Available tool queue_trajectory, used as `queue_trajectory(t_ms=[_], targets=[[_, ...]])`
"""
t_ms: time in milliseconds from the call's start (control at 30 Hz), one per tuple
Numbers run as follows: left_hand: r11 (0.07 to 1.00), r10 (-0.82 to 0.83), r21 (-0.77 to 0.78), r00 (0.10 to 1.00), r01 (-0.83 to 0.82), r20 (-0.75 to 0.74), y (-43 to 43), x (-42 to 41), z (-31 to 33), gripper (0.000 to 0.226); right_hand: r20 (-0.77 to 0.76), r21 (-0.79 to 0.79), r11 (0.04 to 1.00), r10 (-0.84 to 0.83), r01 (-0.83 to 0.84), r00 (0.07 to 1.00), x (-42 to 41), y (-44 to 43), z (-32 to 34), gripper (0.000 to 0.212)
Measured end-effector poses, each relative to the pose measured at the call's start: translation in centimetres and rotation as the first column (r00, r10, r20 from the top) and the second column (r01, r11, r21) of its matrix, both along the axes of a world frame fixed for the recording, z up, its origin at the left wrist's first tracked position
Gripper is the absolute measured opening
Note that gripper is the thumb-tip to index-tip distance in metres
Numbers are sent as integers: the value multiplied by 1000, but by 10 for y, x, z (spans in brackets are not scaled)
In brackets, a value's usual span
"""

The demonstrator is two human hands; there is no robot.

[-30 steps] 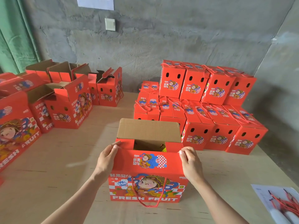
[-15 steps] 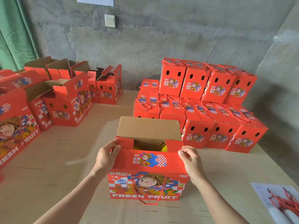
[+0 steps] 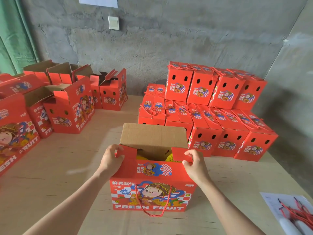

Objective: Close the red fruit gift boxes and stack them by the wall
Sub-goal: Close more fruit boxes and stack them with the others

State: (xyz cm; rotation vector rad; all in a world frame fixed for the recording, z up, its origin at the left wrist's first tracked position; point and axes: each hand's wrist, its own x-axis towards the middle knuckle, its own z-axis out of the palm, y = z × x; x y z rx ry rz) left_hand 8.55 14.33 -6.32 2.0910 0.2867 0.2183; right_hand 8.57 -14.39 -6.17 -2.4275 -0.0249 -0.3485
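The left hand pinches the open box's left flap; the right hand pinches the right flap.

A single wide-angle view from head height, standing at the near side of the tabletop and tilted forward and down. Both forearms enter from the bottom edge and reach the left hand and right hand in the lower centre. The open box there is the nearest thing, seen from above with part of its inside showing. Farther off, the stacked closed boxes fill the centre right and the opened boxes the left side. The grey wall spans the upper half, faced nearly head-on, with a green curtain in the upper left. Upright lines lean outward toward the frame's sides.
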Motion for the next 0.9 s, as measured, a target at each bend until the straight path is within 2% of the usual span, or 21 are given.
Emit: queue_trajectory(t_ms=[67,133,200,267,333,400,500,633,733,833,900], targets=[[987,-45,154,997,36,61,-4,-1,-2,21,57,-230,971,75,-60,995,-3,3,-5,37],[973,-68,225,993,45,93,-5,-1,-6,23,-14,-321,939,126,-124,992,-2,3,-8,42],[972,-65,230,994,44,84,-3,0,-9,20,-58,-336,930,139,-151,989,1,0,-10,40],[970,-57,240,995,35,85,-3,1,-10,21,-7,-332,936,125,-120,992,6,1,-9,36],[947,-50,320,996,23,76,-6,3,-9,27,59,-310,948,92,-69,994,12,6,-4,33],[893,-52,450,996,17,66,-9,2,-9,30,53,-305,952,54,-35,997,20,11,-1,29],[872,-110,486,991,58,79,-9,2,-8,31,19,-321,947,7,-1,1000,30,16,-1,17],[870,-125,490,988,62,96,-11,-1,-5,35,-138,-101,994,31,-45,990,35,14,1,27],[878,-122,473,988,65,92,-13,-2,-3,37,-125,45,999,30,-24,992,32,10,2,40],[914,-98,403,986,34,138,-13,-5,-4,54,-63,235,972,16,-1,998,23,5,0,73],[935,-80,355,984,18,161,-14,-9,-3,72,-48,298,955,8,7,999,20,4,1,100]])
